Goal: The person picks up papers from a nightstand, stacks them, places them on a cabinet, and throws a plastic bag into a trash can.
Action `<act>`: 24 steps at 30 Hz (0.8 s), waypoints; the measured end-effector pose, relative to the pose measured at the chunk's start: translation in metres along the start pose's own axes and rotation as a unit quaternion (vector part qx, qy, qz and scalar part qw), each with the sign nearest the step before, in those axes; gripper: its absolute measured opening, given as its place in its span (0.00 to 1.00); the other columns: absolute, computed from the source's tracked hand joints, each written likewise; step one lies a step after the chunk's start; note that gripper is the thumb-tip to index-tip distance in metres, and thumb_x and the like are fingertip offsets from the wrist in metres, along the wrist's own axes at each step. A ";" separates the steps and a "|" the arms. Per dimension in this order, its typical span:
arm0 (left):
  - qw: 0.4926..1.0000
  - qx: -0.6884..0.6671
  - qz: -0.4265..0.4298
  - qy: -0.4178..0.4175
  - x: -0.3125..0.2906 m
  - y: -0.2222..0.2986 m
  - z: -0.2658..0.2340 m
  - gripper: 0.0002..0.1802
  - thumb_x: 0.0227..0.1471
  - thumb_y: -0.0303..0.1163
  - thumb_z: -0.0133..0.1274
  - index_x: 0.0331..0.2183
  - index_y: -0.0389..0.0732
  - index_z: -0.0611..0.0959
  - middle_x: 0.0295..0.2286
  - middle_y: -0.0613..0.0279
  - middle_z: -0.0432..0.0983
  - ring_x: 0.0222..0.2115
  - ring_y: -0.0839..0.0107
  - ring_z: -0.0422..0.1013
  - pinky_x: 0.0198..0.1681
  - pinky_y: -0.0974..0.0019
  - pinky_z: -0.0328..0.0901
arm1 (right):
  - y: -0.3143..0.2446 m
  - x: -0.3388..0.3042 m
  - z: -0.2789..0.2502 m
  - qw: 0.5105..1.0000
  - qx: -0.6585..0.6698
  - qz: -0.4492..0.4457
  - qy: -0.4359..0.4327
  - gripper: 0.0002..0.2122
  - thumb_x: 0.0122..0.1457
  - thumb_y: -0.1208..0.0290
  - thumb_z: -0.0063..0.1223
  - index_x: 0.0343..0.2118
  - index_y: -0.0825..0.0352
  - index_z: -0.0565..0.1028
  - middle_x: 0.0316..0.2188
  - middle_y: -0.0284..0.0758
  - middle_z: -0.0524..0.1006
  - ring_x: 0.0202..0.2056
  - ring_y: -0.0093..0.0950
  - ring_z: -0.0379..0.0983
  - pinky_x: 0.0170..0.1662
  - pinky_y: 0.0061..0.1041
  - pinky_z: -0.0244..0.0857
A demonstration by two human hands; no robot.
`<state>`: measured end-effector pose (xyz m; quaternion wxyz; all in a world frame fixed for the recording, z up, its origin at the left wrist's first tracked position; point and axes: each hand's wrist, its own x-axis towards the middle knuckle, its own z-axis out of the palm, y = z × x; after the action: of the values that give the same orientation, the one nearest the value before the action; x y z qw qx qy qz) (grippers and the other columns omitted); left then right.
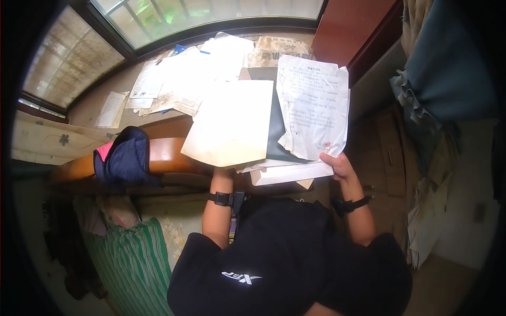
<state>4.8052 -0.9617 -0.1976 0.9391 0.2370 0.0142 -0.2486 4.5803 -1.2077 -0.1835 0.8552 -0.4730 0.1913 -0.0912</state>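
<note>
Propping the stack (279,174) from below, the left hand (224,171) sat hidden, grip untellable; the right hand (337,164) pinched a sheet (313,105) at five o'clock, upright for reading.

A printed sheet (313,105) lies right of a blank sheet (232,124), both on a folder (275,139). Loose papers (168,84) lie behind on the sill. A folded garment (125,156) lies left.

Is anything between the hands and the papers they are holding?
Nothing visible. The right hand grips the printed sheet at its lower edge. The left hand is mostly hidden under the yellowed sheet and the stack, so its grip cannot be seen.
</note>
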 end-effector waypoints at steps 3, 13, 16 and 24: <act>1.000 0.011 -0.002 -0.014 -0.016 0.004 0.011 0.43 0.52 0.64 0.35 0.56 0.40 0.60 0.53 0.53 0.59 0.52 0.58 0.59 0.54 0.56 0.58 | -0.002 -0.005 -0.002 1.000 -0.005 -0.006 -0.015 0.24 0.51 0.80 0.55 0.52 0.72 0.62 0.44 0.39 0.71 0.44 0.30 0.70 0.46 0.28 0.67; 0.997 0.047 0.000 -0.063 -0.053 0.009 0.050 0.43 0.53 0.65 0.34 0.57 0.40 0.59 0.55 0.53 0.58 0.53 0.58 0.58 0.55 0.56 0.57 | -0.002 -0.031 -0.012 1.000 -0.007 -0.007 -0.014 0.24 0.51 0.81 0.54 0.52 0.72 0.63 0.45 0.37 0.71 0.44 0.29 0.71 0.47 0.26 0.66; 0.995 0.061 -0.004 -0.076 -0.068 0.008 0.057 0.43 0.53 0.65 0.33 0.58 0.40 0.59 0.55 0.53 0.57 0.53 0.58 0.58 0.55 0.56 0.56 | -0.005 -0.043 -0.009 1.000 -0.010 -0.014 -0.016 0.24 0.51 0.81 0.54 0.52 0.72 0.63 0.45 0.37 0.71 0.44 0.28 0.70 0.47 0.26 0.66; 0.990 0.086 -0.043 -0.100 -0.083 -0.005 0.066 0.43 0.53 0.65 0.32 0.58 0.40 0.58 0.56 0.53 0.56 0.54 0.58 0.57 0.56 0.56 0.55 | 0.013 -0.073 -0.026 0.999 -0.013 -0.044 0.020 0.23 0.51 0.81 0.55 0.51 0.72 0.65 0.44 0.36 0.72 0.43 0.27 0.70 0.48 0.25 0.65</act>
<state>4.7237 -0.9573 -0.1290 0.9003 0.2899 -0.0910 -0.3117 4.5028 -1.1963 -0.1898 0.8400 -0.4902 0.1888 -0.1357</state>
